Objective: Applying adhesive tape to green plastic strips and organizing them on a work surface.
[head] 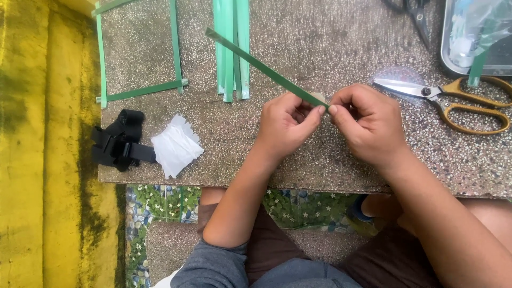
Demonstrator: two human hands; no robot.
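Pinching green strip [261, 65], both hands [326, 124] together; metal tray [447, 58] holds perhaps plastic bag [474, 24]

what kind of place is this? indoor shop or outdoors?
Probably an outdoor home craft spot: a speckled stone slab table, a mossy yellow painted wall, cut green strips, and gold-handled scissors.

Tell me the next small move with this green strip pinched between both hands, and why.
Probably fold or crease the near end. Both hands, left hand and right hand, pinch the long green strip at its near tip, fingertips almost meeting, while the far end angles up free over the stone table. The scissors lie untouched beside the right hand, so cutting looks less likely.
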